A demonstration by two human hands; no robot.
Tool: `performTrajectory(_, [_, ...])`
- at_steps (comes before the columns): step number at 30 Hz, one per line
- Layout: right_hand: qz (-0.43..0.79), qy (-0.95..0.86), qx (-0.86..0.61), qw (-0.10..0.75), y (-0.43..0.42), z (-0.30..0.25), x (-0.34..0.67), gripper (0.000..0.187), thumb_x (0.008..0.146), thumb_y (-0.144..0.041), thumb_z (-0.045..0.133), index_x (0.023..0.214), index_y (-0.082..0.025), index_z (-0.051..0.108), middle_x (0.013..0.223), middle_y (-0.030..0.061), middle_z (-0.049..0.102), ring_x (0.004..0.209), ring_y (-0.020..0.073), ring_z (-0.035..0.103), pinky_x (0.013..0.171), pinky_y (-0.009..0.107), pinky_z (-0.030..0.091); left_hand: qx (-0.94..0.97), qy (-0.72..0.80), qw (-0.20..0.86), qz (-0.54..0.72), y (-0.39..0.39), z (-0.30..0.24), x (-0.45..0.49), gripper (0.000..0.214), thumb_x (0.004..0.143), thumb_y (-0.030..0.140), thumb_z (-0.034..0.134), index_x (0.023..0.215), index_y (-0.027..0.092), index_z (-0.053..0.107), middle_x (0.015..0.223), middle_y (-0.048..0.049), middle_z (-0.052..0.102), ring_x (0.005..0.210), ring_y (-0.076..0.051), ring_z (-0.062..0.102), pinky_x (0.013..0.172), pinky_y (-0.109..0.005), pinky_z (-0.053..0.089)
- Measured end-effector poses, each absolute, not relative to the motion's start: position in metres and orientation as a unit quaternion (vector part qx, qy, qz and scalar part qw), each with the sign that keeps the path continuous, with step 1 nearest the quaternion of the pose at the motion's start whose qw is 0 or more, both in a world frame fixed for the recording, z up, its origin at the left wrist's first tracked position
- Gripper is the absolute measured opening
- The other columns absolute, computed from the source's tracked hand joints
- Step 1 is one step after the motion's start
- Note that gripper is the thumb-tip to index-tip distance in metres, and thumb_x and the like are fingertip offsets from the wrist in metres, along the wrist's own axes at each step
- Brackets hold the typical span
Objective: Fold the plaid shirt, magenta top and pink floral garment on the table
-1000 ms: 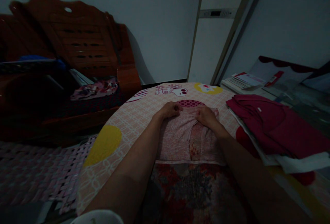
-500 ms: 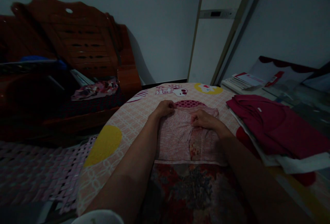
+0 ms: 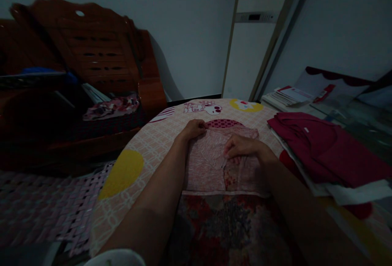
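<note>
A pink mottled shirt, folded into a rough rectangle, lies on the round table in front of me. It has a darker patch with a print near the middle of its lower part. My left hand pinches its upper left corner between thumb and fingers. Over the upper middle of the cloth, my right hand is closed with bent fingers, its fingertips at the fabric; the exact grip is partly hidden by the hand.
The patterned tablecloth covers the table. At right lies a folded dark red garment on white sheets, with papers behind it. A wooden chair holding cloth stands at left. A white cup rim shows at the bottom edge.
My right hand has shifted slightly down and toward me over the shirt, and the creases by its fingers look flatter. The left hand stays at the corner.
</note>
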State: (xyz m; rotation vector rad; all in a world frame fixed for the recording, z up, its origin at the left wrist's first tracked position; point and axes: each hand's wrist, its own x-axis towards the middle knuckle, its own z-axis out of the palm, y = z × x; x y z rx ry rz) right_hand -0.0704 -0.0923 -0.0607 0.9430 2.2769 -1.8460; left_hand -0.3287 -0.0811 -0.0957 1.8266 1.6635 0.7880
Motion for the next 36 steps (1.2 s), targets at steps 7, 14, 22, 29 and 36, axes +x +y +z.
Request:
performTrajectory(7, [-0.445,0.642,0.506,-0.367,-0.059,-0.04,-0.021,0.015,0.069,-0.026,0.072,0.075,-0.012,0.068,0.054,0.001,0.063,0.04,0.0096,0.052,0.039,0.02,0.04,0.677,0.509,0.447,0.289,-0.102,-0.049,-0.342,0.039,0.075,0.03,0.071,0.111,0.015,0.07,0.098,-0.0074,0.072,0.078,-0.014,0.064,0.07,-0.026,0.052])
performTrajectory(14, [-0.297,0.744,0.568,-0.191,-0.057,-0.059,-0.018,0.008,0.066,-0.008,0.063,0.068,-0.013,0.068,0.047,-0.0026,0.057,0.043,0.0084,0.049,0.043,0.018,0.035,0.697,0.396,0.498,0.332,-0.122,0.002,-0.296,0.031,0.08,0.032,0.071,0.105,0.013,0.071,0.101,-0.0081,0.07,0.089,-0.017,0.066,0.083,-0.036,0.058])
performTrajectory(22, [-0.479,0.679,0.5,-0.245,-0.058,-0.055,-0.009,0.01,0.067,-0.022,0.068,0.073,-0.015,0.065,0.043,-0.0043,0.054,0.034,0.0071,0.042,0.035,0.018,0.027,0.648,0.405,0.474,0.438,-0.103,-0.053,-0.221,0.03,0.08,0.023,0.069,0.108,0.011,0.068,0.106,-0.0125,0.07,0.088,-0.018,0.066,0.083,-0.037,0.055])
performTrajectory(29, [-0.566,0.671,0.378,-0.294,-0.062,-0.05,-0.012,0.026,0.064,-0.032,0.078,0.08,-0.013,0.069,0.06,0.002,0.068,0.04,0.0084,0.053,0.037,0.018,0.036,0.513,0.31,0.616,0.511,-0.102,-0.094,-0.189,0.055,0.066,0.025,0.082,0.117,0.012,0.064,0.109,-0.0123,0.069,0.095,-0.021,0.066,0.087,-0.035,0.05])
performTrajectory(36, [-0.458,0.588,0.476,-0.467,-0.046,-0.059,-0.011,0.024,0.069,-0.034,0.071,0.083,-0.014,0.068,0.053,0.0002,0.063,0.036,0.0095,0.05,0.033,0.019,0.035,0.508,0.402,0.599,0.471,-0.101,-0.092,-0.201,0.046,0.064,0.008,0.071,0.11,0.012,0.07,0.068,0.0018,0.064,0.056,-0.008,0.055,0.06,-0.022,0.047])
